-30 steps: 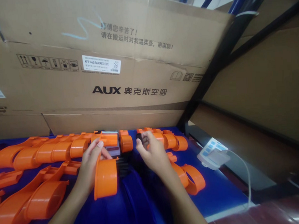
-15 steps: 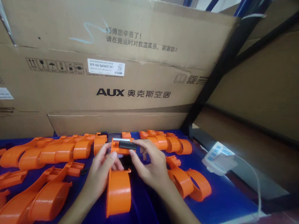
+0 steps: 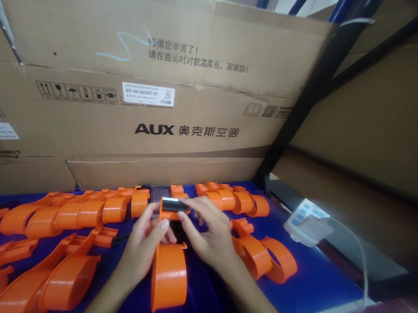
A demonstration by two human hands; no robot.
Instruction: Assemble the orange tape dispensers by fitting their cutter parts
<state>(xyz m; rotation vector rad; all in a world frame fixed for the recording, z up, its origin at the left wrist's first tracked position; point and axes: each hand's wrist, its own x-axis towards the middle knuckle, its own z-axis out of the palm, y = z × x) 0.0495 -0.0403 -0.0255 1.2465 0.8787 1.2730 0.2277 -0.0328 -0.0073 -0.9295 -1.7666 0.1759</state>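
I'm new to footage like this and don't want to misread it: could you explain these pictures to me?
There is no robot here, only a person's two bare hands. Every picture comes from one camera worn on the head, looking forward and down. The left hand holds an orange tape dispenser; the right hand's fingers are on a black cylindrical piece at its top, beside a white toothed strip. More orange dispensers lie to both sides on the blue surface. Behind stands cardboard printed "AUX". At right is a white device with a cord; I can't tell its use.
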